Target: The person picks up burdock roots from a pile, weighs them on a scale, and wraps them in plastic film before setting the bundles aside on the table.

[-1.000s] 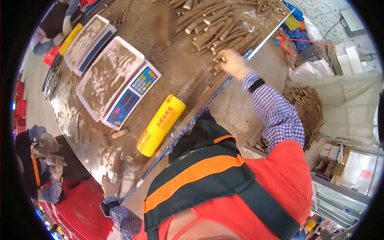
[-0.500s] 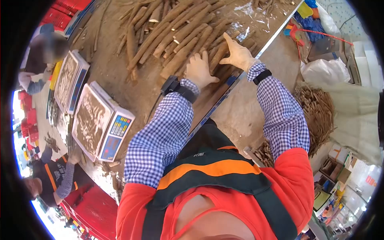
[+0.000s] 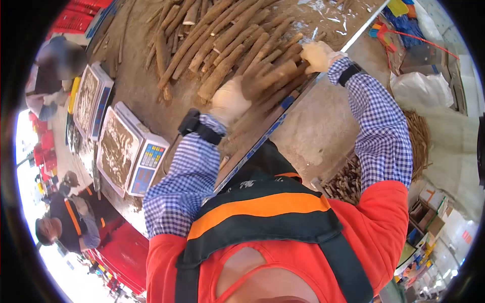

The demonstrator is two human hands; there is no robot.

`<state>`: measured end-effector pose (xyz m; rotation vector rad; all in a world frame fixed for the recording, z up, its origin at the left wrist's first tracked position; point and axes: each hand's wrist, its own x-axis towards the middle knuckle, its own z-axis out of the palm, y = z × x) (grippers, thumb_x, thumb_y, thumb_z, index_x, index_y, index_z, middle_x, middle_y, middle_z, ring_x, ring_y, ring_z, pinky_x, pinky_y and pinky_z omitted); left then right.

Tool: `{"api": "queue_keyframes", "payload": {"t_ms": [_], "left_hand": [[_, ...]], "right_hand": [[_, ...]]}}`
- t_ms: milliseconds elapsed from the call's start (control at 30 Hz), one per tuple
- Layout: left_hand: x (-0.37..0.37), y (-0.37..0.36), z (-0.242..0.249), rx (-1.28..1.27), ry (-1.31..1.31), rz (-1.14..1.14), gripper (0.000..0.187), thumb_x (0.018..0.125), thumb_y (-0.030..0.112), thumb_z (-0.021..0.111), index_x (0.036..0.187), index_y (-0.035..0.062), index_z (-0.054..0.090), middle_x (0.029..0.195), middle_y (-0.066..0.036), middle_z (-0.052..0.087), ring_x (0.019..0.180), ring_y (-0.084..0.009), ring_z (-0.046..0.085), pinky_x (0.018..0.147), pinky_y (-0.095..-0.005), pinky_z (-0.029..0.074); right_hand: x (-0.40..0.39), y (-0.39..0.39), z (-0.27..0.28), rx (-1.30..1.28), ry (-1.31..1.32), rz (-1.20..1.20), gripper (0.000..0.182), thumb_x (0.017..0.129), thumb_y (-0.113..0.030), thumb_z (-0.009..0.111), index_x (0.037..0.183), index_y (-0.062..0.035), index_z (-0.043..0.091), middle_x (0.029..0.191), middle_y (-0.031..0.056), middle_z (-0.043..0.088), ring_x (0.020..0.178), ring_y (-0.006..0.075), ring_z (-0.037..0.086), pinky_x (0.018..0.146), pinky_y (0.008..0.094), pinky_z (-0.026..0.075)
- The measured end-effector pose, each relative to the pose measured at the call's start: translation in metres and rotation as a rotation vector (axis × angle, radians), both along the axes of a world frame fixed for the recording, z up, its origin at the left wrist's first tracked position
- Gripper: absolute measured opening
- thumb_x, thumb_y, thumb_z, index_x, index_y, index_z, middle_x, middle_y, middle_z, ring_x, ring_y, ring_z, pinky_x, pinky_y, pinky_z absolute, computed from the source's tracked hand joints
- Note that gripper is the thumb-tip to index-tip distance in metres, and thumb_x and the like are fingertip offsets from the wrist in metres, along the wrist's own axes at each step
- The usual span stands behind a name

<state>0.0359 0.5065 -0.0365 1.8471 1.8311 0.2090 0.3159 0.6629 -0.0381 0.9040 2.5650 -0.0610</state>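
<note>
A pile of brown, root-like sticks (image 3: 222, 48) lies across the dusty table. My left hand (image 3: 230, 101), in a pale glove, is at the near end of several sticks (image 3: 273, 76) that are smeared by motion. Its fingers are partly hidden and blurred, but they appear closed round those sticks. Near the table's edge, my right hand (image 3: 319, 56), also gloved, has its fingers bent in round the far ends of the sticks. Both hands are low over the table.
Two scales with dirty pans stand to the left, the nearer scale (image 3: 129, 156) close to my left sleeve. The table edge (image 3: 273, 126) runs diagonally below my hands. Beyond it are a stack of sticks (image 3: 343, 182) and a white sack (image 3: 422, 91). Two people are at the left.
My left hand has moved left and toward me, and my right hand has moved right. The fingers of both, spread before, are now bent in. The sticks between them have shifted.
</note>
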Motion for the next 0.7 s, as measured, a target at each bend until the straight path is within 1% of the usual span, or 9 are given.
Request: {"api": "queue_keyframes", "payload": {"t_ms": [67, 100, 167, 200, 300, 433, 500, 567, 700], "left_hand": [[-0.045, -0.017, 0.016, -0.033, -0.346, 0.043, 0.062, 0.073, 0.026, 0.074, 0.125, -0.0017, 0.053, 0.101, -0.017, 0.068, 0.093, -0.0249, 0.066, 0.08, -0.0362, 0.052], [-0.074, -0.029, 0.02, 0.041, -0.497, 0.039, 0.058, 0.074, 0.026, 0.075, 0.12, -0.0033, 0.055, 0.094, -0.014, 0.068, 0.082, -0.0174, 0.068, 0.07, -0.032, 0.054], [-0.126, -0.065, 0.068, -0.342, -0.831, 0.388, 0.041, 0.078, 0.018, 0.074, 0.111, -0.0009, 0.058, 0.081, -0.007, 0.064, 0.067, -0.0132, 0.061, 0.059, -0.0274, 0.05], [-0.149, -0.089, 0.077, -0.132, -0.938, 0.517, 0.027, 0.082, 0.012, 0.071, 0.103, 0.0022, 0.058, 0.073, -0.001, 0.058, 0.057, -0.01, 0.054, 0.05, -0.0242, 0.044], [-0.245, -0.159, 0.111, -0.102, -0.757, 0.862, 0.022, 0.082, 0.014, 0.072, 0.096, 0.0034, 0.058, 0.069, -0.002, 0.057, 0.049, -0.0124, 0.052, 0.042, -0.0247, 0.041], [-0.338, -0.23, 0.087, 0.169, -0.936, 1.118, 0.026, 0.084, 0.02, 0.071, 0.097, 0.0017, 0.059, 0.083, -0.005, 0.061, 0.066, -0.0143, 0.059, 0.061, -0.0306, 0.05], [-0.377, -0.248, 0.059, 0.197, -0.67, 1.14, 0.035, 0.084, 0.022, 0.072, 0.105, -0.0028, 0.059, 0.086, -0.007, 0.063, 0.07, -0.0158, 0.061, 0.066, -0.0322, 0.052], [-0.377, -0.255, 0.058, 0.218, -0.184, 1.235, 0.066, 0.08, 0.042, 0.075, 0.118, -0.008, 0.053, 0.107, -0.019, 0.066, 0.098, -0.0272, 0.065, 0.085, -0.0345, 0.051], [-0.4, -0.284, 0.031, 0.117, 0.028, 1.116, 0.084, 0.085, 0.065, 0.058, 0.127, -0.0078, 0.052, 0.118, -0.027, 0.062, 0.108, -0.0379, 0.062, 0.094, -0.0412, 0.048]], "right_hand": [[0.003, -0.006, 0.004, 0.065, -0.007, 0.11, 0.019, 0.077, -0.02, 0.068, 0.094, -0.0112, 0.071, 0.1, 0.0112, 0.066, 0.099, 0.0283, 0.064, 0.08, 0.043, 0.054], [0.005, -0.005, 0.001, 0.054, -0.003, 0.089, 0.018, 0.079, -0.013, 0.065, 0.096, -0.0093, 0.07, 0.104, 0.0122, 0.064, 0.102, 0.0288, 0.063, 0.08, 0.0419, 0.054], [0.018, -0.009, 0.006, -0.047, 0.23, 0.178, 0.039, 0.076, -0.012, 0.068, 0.114, -0.0066, 0.06, 0.113, 0.0126, 0.06, 0.111, 0.0332, 0.055, 0.094, 0.0426, 0.044], [0.026, -0.009, -0.006, 0.035, 0.465, 0.282, 0.037, 0.078, -0.009, 0.068, 0.114, -0.0056, 0.06, 0.113, 0.0145, 0.06, 0.109, 0.0344, 0.055, 0.093, 0.044, 0.044], [-0.028, -0.041, 0.068, -0.079, 0.497, 0.156, 0.04, 0.076, -0.003, 0.065, 0.115, -0.0043, 0.057, 0.114, 0.0171, 0.057, 0.114, 0.0367, 0.053, 0.096, 0.0423, 0.043], [-0.171, -0.112, 0.105, -0.337, 0.703, 0.043, 0.038, 0.085, -0.022, 0.068, 0.115, -0.0012, 0.055, 0.106, 0.0214, 0.062, 0.099, 0.0399, 0.061, 0.083, 0.0437, 0.05], [-0.271, -0.163, 0.111, -0.392, 0.659, 0.092, 0.04, 0.088, -0.033, 0.066, 0.111, -0.0011, 0.057, 0.094, 0.0232, 0.063, 0.089, 0.0407, 0.063, 0.075, 0.0422, 0.051], [-0.365, -0.205, 0.074, -0.39, 0.797, 0.086, 0.048, 0.09, -0.045, 0.059, 0.107, 0.0003, 0.058, 0.095, 0.0253, 0.063, 0.091, 0.042, 0.063, 0.074, 0.045, 0.049], [-0.53, -0.264, 0.022, -0.588, 0.847, -0.033, 0.056, 0.086, -0.052, 0.059, 0.105, 0.0011, 0.065, 0.101, 0.0252, 0.067, 0.096, 0.039, 0.065, 0.083, 0.0434, 0.05]]}}
